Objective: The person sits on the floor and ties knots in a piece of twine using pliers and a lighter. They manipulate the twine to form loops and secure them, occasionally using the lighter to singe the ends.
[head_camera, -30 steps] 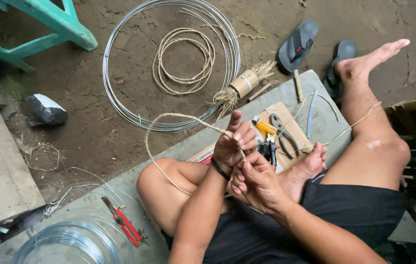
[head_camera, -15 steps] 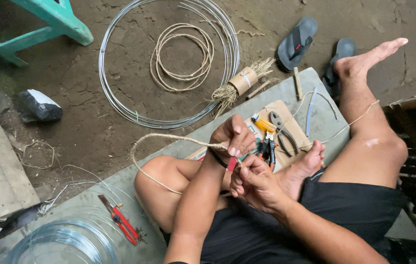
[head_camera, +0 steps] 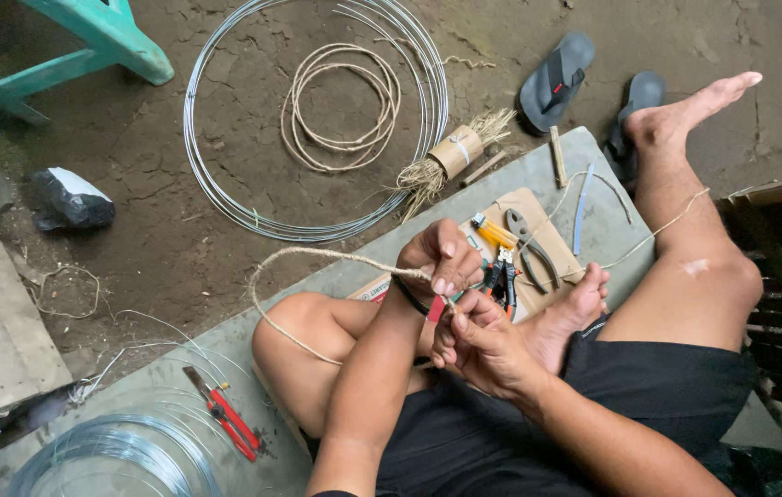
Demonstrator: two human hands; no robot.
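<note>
Head view shows me my left hand and right hand both pinched shut on the twine above my lap, its long loop still unworked.

Seated on a mat laid over the floor, legs folded. Both hands above the lap, left hand just beyond right hand, touching, a rope looping out leftward over the knee. Pliers on a board right of the hands. Wire hoops on the floor ahead, smaller coils inside. Sandals far right, cutters near left, stool far left.
</note>
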